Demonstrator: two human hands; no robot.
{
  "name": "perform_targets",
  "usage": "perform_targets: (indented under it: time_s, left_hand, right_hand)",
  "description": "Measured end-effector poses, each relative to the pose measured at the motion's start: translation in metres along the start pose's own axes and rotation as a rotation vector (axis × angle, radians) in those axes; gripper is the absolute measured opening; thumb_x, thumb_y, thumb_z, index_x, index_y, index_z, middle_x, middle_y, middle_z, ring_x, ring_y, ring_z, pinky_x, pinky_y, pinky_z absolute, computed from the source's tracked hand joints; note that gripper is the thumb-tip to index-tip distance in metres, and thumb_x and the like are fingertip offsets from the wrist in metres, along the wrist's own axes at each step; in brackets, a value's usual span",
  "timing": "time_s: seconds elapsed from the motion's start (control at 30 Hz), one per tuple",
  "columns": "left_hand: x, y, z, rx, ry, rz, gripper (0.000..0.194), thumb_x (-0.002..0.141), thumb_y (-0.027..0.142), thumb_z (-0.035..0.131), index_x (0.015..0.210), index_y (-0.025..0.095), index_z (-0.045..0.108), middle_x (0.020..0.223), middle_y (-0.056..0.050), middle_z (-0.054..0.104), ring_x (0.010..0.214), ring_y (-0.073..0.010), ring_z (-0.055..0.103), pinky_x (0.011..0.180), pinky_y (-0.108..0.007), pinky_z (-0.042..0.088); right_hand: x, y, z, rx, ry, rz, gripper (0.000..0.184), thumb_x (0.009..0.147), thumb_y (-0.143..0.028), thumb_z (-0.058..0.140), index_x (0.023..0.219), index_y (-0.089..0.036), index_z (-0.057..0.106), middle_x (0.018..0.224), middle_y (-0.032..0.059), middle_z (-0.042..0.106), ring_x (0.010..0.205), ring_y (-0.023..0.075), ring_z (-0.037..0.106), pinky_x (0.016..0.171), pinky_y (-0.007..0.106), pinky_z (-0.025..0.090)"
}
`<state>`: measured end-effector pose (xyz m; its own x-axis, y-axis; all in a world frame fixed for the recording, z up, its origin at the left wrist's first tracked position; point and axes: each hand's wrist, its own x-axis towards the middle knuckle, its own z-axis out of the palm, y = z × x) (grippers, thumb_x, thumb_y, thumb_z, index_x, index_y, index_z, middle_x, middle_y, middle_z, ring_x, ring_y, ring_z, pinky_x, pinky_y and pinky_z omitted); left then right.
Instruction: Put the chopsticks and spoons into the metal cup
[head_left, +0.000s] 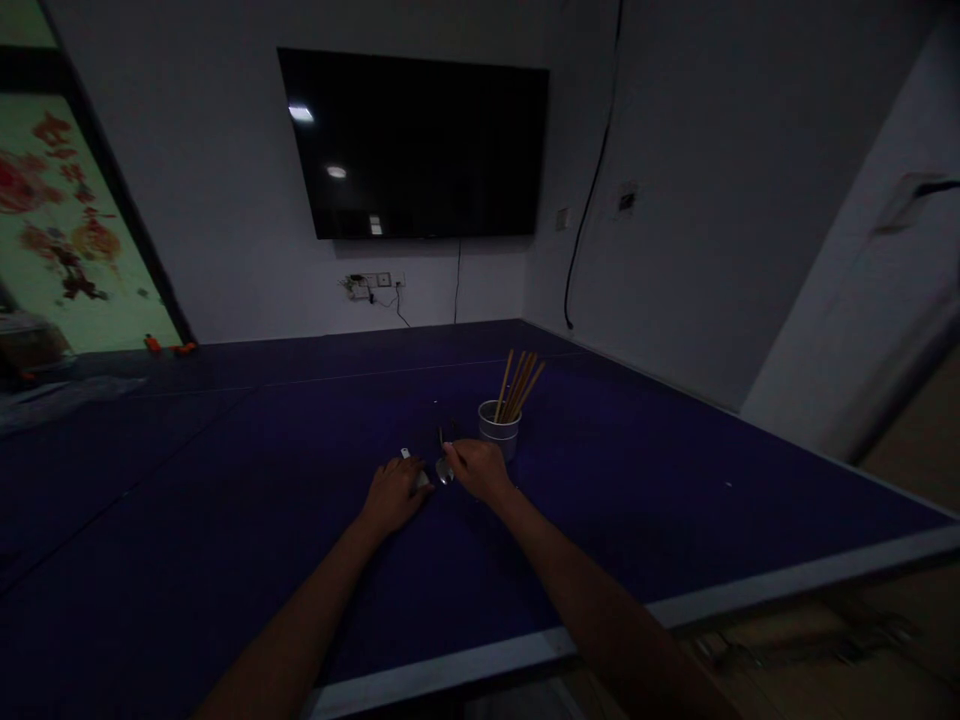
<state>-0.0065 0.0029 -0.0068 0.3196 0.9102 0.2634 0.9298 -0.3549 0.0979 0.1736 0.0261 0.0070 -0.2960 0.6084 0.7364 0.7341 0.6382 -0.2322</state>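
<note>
My left hand rests low on the table, its fingers curled over a white utensil. The utensil looks like a spoon or scoop, and its narrow handle end pokes out beyond my fingers; the rest is covered. To the right, my right hand pinches a shiny metal spoon, bowl towards me and handle pointing away. Just behind my right hand stands a pale round cup holding several wooden chopsticks, which lean to the right.
The dark blue tabletop has a pale front edge. Clear plastic wrapping and small orange items lie at the far left. Behind are a wall-mounted television, sockets and a hanging cable.
</note>
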Motion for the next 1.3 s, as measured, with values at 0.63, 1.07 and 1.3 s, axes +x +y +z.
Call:
perform_targets:
  time_s: [0.63, 1.07, 1.3]
  left_hand:
    - [0.003, -0.002, 0.003, -0.185, 0.34, 0.317, 0.042, 0.079, 0.024, 0.054, 0.121, 0.017, 0.051, 0.124, -0.016, 0.054, 0.118, -0.0254, 0.048, 0.099, -0.043, 0.041]
    - [-0.001, 0.02, -0.004, -0.106, 0.614, 0.705, 0.058, 0.085, 0.012, 0.046, 0.14, 0.018, 0.027, 0.139, -0.017, 0.04, 0.13, -0.0243, 0.036, 0.097, -0.041, 0.046]
    - [-0.003, 0.012, -0.003, -0.056, 0.672, 0.533, 0.049, 0.087, 0.021, 0.047, 0.135, 0.02, 0.037, 0.138, -0.016, 0.041, 0.124, -0.0241, 0.044, 0.094, -0.041, 0.048]
  right_hand:
    - [0.003, 0.004, 0.004, 0.113, -0.108, 0.085, 0.038, 0.092, -0.039, 0.035, 0.075, -0.021, 0.065, 0.075, 0.0044, 0.069, 0.068, 0.0159, 0.062, 0.058, 0.024, 0.035]
    - [0.015, -0.006, -0.002, 0.895, 0.123, 0.438, 0.032, 0.077, -0.048, 0.053, 0.078, -0.018, 0.062, 0.057, -0.0032, 0.055, 0.053, 0.0124, 0.051, 0.049, 0.022, 0.038]
    - [0.017, 0.014, -0.038, 0.551, 0.777, 0.572, 0.037, 0.081, -0.05, 0.046, 0.089, -0.016, 0.059, 0.069, 0.0008, 0.06, 0.064, 0.0139, 0.057, 0.061, 0.024, 0.043]
